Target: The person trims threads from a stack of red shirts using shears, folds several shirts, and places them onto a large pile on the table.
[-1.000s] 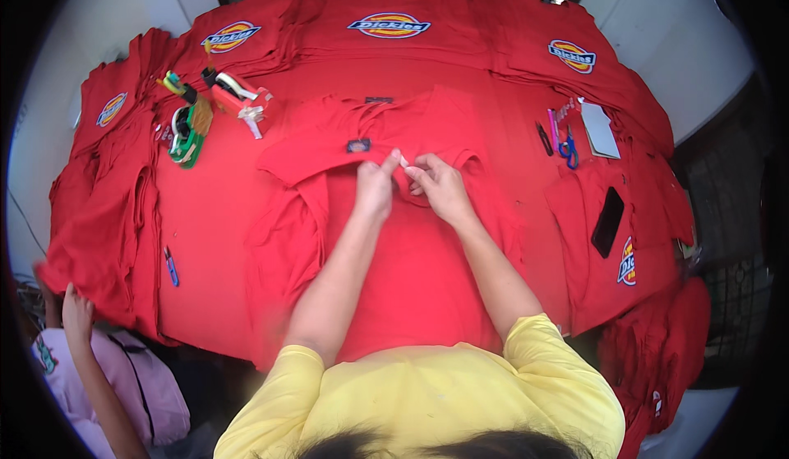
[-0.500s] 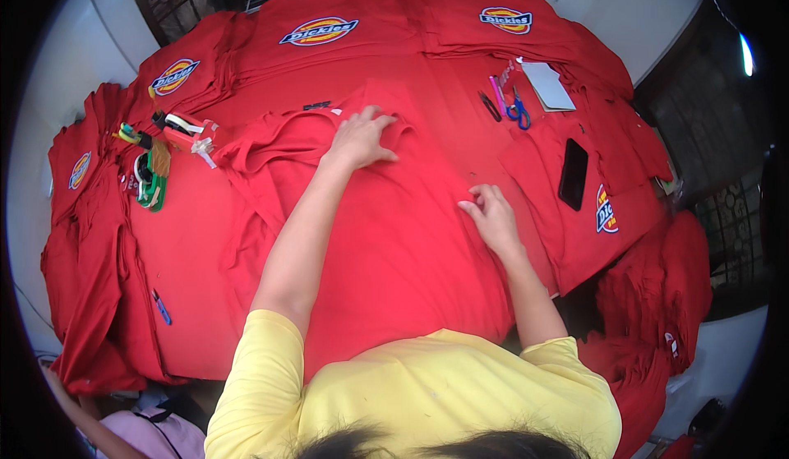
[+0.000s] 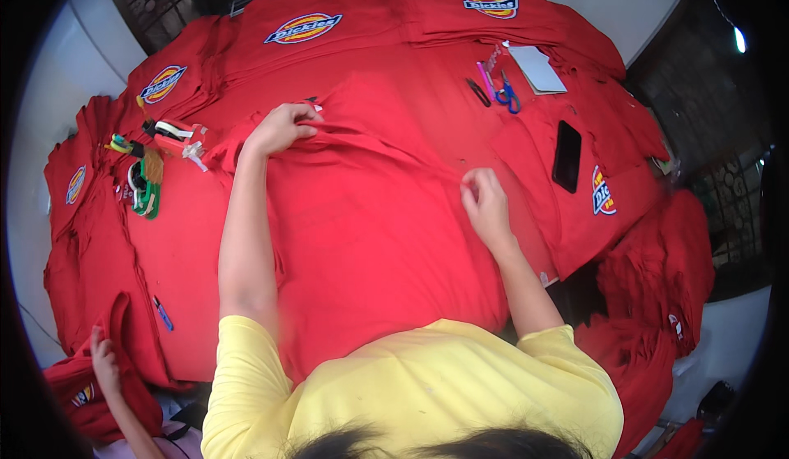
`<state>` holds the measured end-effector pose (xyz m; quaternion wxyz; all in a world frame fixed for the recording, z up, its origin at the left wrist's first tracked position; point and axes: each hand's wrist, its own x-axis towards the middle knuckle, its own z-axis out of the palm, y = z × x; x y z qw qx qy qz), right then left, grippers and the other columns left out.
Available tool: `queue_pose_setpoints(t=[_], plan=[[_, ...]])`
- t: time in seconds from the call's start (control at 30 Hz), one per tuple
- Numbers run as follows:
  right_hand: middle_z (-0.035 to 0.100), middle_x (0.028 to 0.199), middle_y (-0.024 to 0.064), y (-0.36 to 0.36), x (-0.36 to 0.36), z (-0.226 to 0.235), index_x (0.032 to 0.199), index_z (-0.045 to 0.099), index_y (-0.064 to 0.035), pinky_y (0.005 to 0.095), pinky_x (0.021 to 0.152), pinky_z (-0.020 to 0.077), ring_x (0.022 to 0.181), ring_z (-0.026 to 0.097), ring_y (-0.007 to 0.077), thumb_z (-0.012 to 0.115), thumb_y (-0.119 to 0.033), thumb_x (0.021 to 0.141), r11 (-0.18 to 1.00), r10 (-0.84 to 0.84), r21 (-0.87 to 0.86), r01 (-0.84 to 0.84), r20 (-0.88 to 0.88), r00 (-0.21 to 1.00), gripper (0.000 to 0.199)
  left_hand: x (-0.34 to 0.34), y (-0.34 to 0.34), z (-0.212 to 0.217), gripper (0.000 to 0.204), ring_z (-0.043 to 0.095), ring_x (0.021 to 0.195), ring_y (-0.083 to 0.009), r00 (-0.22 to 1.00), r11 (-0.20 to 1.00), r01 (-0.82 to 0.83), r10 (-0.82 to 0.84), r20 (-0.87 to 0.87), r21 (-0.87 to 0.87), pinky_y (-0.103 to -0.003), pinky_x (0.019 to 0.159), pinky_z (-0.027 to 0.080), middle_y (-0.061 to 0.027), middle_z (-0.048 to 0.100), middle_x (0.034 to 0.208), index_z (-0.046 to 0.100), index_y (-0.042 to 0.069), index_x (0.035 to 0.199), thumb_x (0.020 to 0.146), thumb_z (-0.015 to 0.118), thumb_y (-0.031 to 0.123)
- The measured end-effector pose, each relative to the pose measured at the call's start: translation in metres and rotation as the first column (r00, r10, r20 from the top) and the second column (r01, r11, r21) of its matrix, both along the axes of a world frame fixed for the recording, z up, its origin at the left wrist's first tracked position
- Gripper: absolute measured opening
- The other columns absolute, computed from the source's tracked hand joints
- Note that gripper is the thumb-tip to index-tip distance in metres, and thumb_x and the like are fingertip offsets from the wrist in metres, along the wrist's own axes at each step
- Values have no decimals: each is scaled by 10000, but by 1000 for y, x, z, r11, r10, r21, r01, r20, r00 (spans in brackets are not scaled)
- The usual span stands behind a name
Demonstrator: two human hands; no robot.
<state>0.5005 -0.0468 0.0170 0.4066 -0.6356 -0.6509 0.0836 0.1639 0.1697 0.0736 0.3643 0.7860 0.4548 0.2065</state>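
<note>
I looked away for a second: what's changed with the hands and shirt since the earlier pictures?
The left hand has moved left, the right hand right and slightly down, ending their shared pinch over the red shirt. The phone and scissors stayed put.

So a second ago both hands were pinched together at the collar. Now the left hand [image 3: 283,129] has swung out to about 10 o'clock from the middle of the view, and the right hand [image 3: 486,206] has dropped away to 3 o'clock. The red shirt [image 3: 370,229] got dragged along, with fresh creases now stretched between the two sets of fingertips. Over at 8 o'clock, a co-worker's hand [image 3: 105,366] has shifted too, and their red garment [image 3: 62,383] now shows a logo patch [image 3: 84,395].
</note>
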Motion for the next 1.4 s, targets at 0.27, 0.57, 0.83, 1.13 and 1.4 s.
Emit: queue_pose_setpoints(t=[0.27,0.57,0.83,1.13,1.4], plan=[[552,950,81,-64,-53,-30,923,640,-61,374,749,402,874,530,248,585,11,713,903,409,-23,-430,357,840,228,-53,-32,-71,193,530,720,-93,904,892,-403,351,244,207,-232,679,462,-18,568,848,610,13,908,726,646,-38],[553,902,71,-64,-53,-32,874,666,-51,354,720,402,811,523,240,643,30,716,895,429,8,-445,253,867,179,-69,-32,-86,160,622,681,-105,684,916,-393,350,640,-82,-206,621,491,-64,642,844,563,-26,1055,913,505,19],[545,885,70,-63,-54,-32,886,656,-47,350,705,401,771,519,229,648,38,715,896,428,14,-444,244,870,192,-69,-29,-88,157,622,644,-102,648,918,-359,377,662,-171,-200,598,494,-62,651,802,563,-35,1049,923,507,40],[541,883,75,-63,-55,-32,874,638,-49,352,704,398,757,519,223,645,37,716,900,416,29,-436,244,876,180,-66,-32,-83,135,612,671,-89,670,917,-367,375,641,-153,-200,616,492,-50,646,793,580,-30,1014,903,543,37],[550,902,96,-62,-51,-39,927,605,-44,388,740,412,831,531,281,612,55,722,900,413,47,-434,226,882,228,-74,-28,-88,153,613,697,-97,677,935,-324,334,656,-143,-197,639,491,-55,645,850,554,-11,1044,897,546,31]])
